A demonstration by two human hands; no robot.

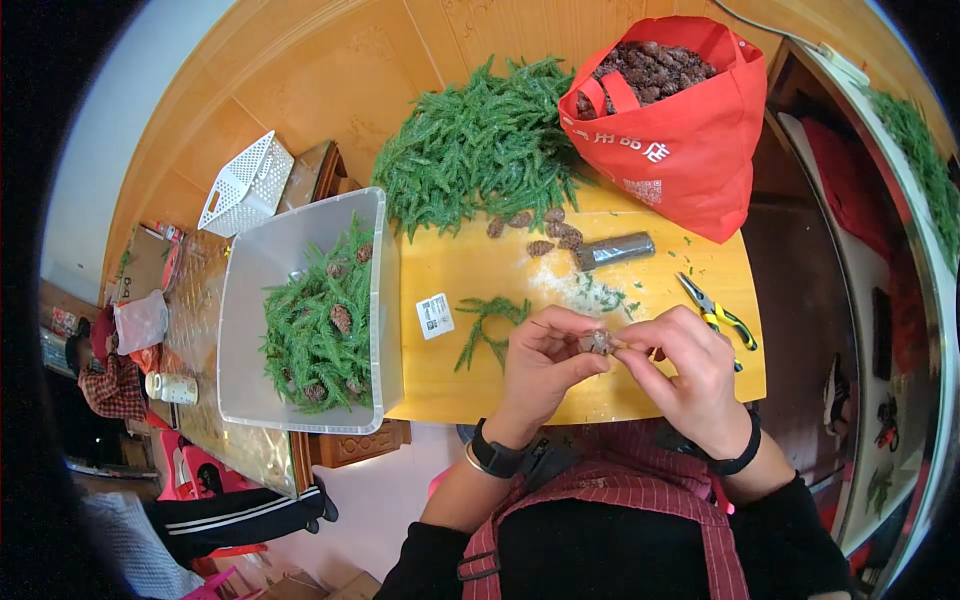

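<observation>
Over the near edge of the yellow table, my left hand [543,368] pinches a small brown pine cone [599,343] between thumb and fingers. Close against the cone's right end, my right hand [692,372] has thumb and forefinger pressed together. What that pinch holds is too small to make out. Just left of my left hand lies a green artificial pine sprig [487,318], bent into a curve. Pliers with yellow and black handles [722,312] rest beyond my right hand. Several loose pine cones [540,247] lie farther back, beside a dark wrapped bundle [615,250].
A clear plastic bin [390,330] at left holds green sprigs with cones. Behind the table's middle is a heap of green sprigs [480,140]. A red bag [690,150] full of cones stands back right. White flakes [575,288] and a white label [435,315] lie on the yellow table [660,205].
</observation>
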